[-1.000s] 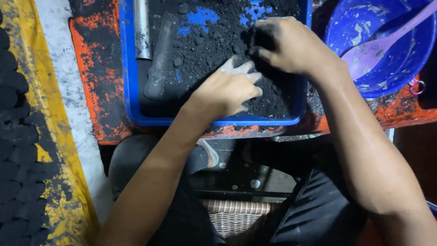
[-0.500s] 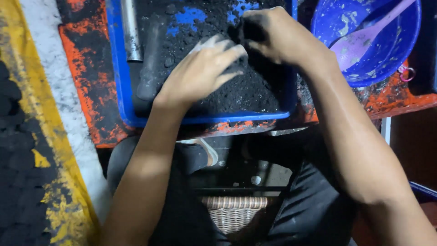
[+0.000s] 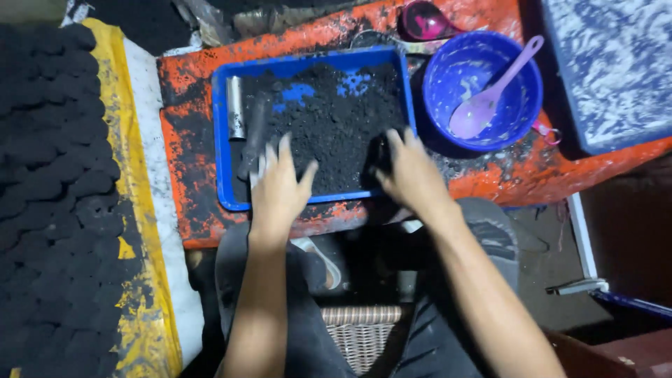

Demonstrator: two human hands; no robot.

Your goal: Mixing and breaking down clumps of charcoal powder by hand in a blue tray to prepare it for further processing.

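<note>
- Across the head view's middle, a shallow rectangular blue plastic tray [image 3: 222,164] sits on the counter, holding a heap of black crumbly powder [image 3: 329,129] that covers most of its floor; patches of bare blue show near the far side.
- Along the tray's left wall lie a short shiny metal tube [image 3: 235,108] and, just beside it, a dark soot-coated cylinder [image 3: 253,136].
- Left hand [image 3: 278,187]: fingers spread wide and flat, released, hovering over or resting on the near left part of the powder, grasping nothing.
- Right hand [image 3: 411,175]: at the tray's near right corner, fingers curled around a small dark lump of the powder [image 3: 380,155]; how firmly it is gripped cannot be told.
- Right of the tray stands a round blue plastic bowl [image 3: 437,73] smeared with pale residue, with a lilac plastic spoon [image 3: 490,94] lying in it, handle leaning over the far rim.
- Behind the bowl is a small magenta scoop [image 3: 423,19], and at the far right a blue-and-white speckled flat panel [image 3: 602,70].
- Orange-painted counter [image 3: 189,168], heavily blackened and chipped, carries all of this.
- Left of it runs a yellow-and-white sheet [image 3: 136,210] carrying rows of black round briquettes [image 3: 49,161].
- Below the counter: dark trousered knees, a woven wicker seat [image 3: 360,332], and a dim grey floor [image 3: 553,259].
</note>
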